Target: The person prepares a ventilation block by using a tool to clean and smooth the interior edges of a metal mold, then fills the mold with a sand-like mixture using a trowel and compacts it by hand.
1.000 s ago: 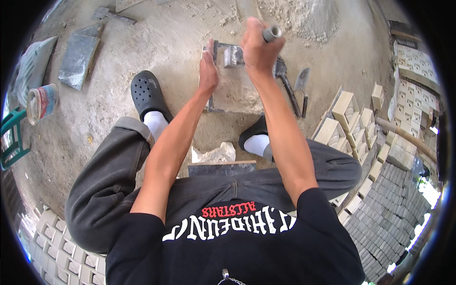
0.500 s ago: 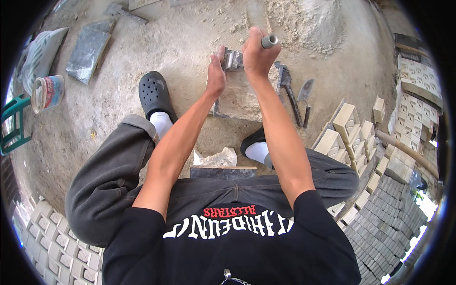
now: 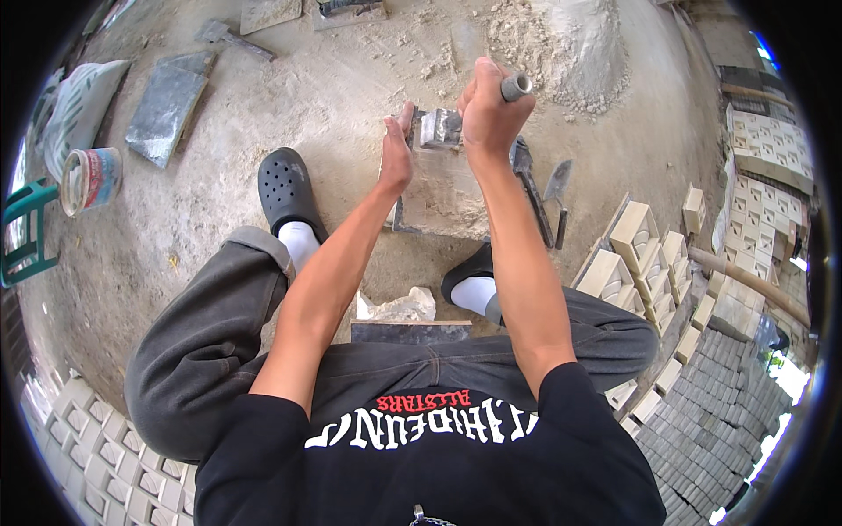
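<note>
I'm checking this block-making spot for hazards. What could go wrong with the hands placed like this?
The left hand rests against the metal mould right beside the grey handle gripped by the right hand; a slip might pinch or strike the fingers. The trowel lies close to the right foot, so it could be stepped on.
</note>
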`<state>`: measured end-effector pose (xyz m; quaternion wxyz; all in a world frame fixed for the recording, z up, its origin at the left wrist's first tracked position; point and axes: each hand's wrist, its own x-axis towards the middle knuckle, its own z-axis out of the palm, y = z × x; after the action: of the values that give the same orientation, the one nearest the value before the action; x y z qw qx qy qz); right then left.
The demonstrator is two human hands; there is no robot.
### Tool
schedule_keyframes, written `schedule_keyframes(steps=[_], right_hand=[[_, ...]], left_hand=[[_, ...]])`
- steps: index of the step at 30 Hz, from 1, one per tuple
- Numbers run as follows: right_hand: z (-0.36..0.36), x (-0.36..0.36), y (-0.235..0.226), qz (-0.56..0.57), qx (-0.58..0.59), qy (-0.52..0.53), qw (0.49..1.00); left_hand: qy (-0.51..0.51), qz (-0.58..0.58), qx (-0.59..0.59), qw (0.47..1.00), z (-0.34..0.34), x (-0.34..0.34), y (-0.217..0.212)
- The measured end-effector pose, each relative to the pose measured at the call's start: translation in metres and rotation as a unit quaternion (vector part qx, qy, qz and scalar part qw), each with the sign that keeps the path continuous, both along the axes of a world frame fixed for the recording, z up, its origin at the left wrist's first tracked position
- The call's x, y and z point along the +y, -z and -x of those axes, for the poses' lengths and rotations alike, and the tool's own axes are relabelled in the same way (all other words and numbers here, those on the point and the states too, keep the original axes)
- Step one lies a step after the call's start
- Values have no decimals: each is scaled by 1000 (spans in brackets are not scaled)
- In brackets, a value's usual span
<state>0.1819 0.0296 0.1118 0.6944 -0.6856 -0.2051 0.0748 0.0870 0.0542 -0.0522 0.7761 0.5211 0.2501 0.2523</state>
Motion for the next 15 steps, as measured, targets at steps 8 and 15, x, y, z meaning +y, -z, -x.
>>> schedule_keyframes(steps=[8, 15], right_hand=[[17, -18, -20, -21, 30, 14, 999], [24, -26, 5, 21, -7, 7, 1000]], left_hand=[[9, 17, -5, 1000, 2, -6, 2], [13, 86, -28, 996, 2, -7, 7]])
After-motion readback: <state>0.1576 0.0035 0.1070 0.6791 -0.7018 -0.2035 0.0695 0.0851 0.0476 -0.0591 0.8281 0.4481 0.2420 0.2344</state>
